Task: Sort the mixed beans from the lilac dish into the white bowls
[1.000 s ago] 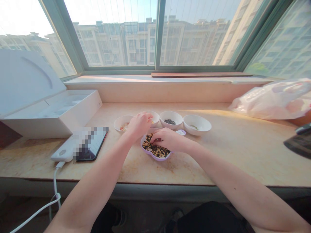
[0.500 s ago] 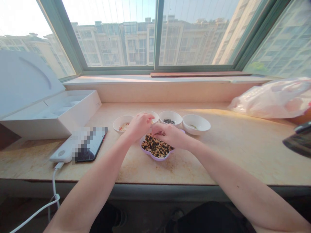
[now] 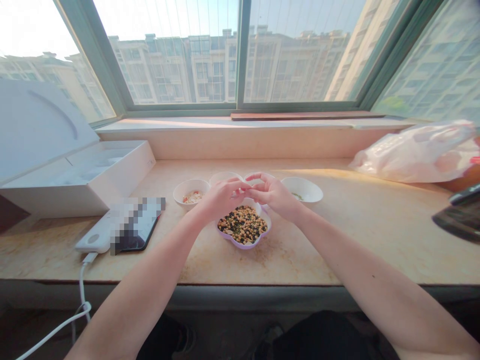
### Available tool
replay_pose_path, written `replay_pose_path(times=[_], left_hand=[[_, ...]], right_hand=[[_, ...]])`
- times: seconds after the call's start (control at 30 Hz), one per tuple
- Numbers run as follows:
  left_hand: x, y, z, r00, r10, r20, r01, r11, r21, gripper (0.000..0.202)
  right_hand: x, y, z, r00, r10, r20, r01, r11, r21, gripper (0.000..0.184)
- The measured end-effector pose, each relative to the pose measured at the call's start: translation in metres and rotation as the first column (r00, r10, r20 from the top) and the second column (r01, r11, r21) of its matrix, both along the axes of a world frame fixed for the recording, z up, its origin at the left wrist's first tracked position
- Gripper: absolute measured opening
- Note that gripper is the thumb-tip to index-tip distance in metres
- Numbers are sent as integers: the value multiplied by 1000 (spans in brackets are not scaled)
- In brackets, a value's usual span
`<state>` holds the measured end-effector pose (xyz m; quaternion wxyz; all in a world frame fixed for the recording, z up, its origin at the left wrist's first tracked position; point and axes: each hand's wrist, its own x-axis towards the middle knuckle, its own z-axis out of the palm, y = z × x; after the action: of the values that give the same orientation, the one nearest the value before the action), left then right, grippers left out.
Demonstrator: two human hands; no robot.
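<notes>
My left hand (image 3: pixel 225 194) and my right hand (image 3: pixel 270 194) meet at the fingertips above the far rim of a purple scalloped bowl (image 3: pixel 245 245). Mixed beans and seeds (image 3: pixel 242 224), tan and dark, fill that bowl. The fingers of both hands are bent and pinched together; whatever is between them is too small to make out. Behind the hands stands a row of white bowls: the left one (image 3: pixel 180 191) holds pale and reddish bits, the right one (image 3: pixel 313 190) a few greenish seeds. My hands partly cover the two middle bowls, including a white one (image 3: pixel 225 176).
On the left are an open white box (image 3: pixel 123 170), a phone (image 3: pixel 144 230) and a white power bank (image 3: pixel 95 237) with a white cable (image 3: pixel 83 285). A plastic bag (image 3: pixel 416 155) and a dark object (image 3: pixel 457 217) sit at the right. The counter's front edge runs below my forearms.
My right hand has risen out of the beans in the purple bowl and come up to the fingertips of my left hand. More of the bowl's contents now shows.
</notes>
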<state>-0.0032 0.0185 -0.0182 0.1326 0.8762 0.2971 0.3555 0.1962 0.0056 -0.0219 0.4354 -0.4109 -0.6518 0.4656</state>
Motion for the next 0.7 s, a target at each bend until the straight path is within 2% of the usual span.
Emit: replay_pose_path(times=[0.1,0.2,0.27,0.33,0.4,0.5,0.6,0.7], left_hand=[[1,-1,0,999,-10,33,10,1000,2,18],[1,0,1,999,31,38,-31,1000,0,14],[-1,3,2,993,118,12,-118,993,-7,15],[-4,8,3,963,267,-44,-267,964,-5,20],[-8,14,3,898,422,-124,-423,906,18,28],[-13,22,4,804,523,-284,-527,847,66,33],[-13,24,4,739,519,-429,-525,843,116,35],[-12,24,3,726,481,-490,-472,868,153,34]], right_hand=[[1,0,0,999,16,-32,-16,1000,-16,58],[0,0,-3,1000,30,-10,-30,999,-25,59],[-1,-1,-3,996,-9,85,10,1000,-8,55],[-2,-3,-2,960,-65,273,38,994,101,39],[-4,-7,-1,878,-69,474,-52,970,238,19],[-8,-14,0,742,29,669,-305,904,299,17],[-14,-17,-2,643,81,761,-446,848,287,23],[-17,-16,-4,605,100,790,-478,839,259,25]])
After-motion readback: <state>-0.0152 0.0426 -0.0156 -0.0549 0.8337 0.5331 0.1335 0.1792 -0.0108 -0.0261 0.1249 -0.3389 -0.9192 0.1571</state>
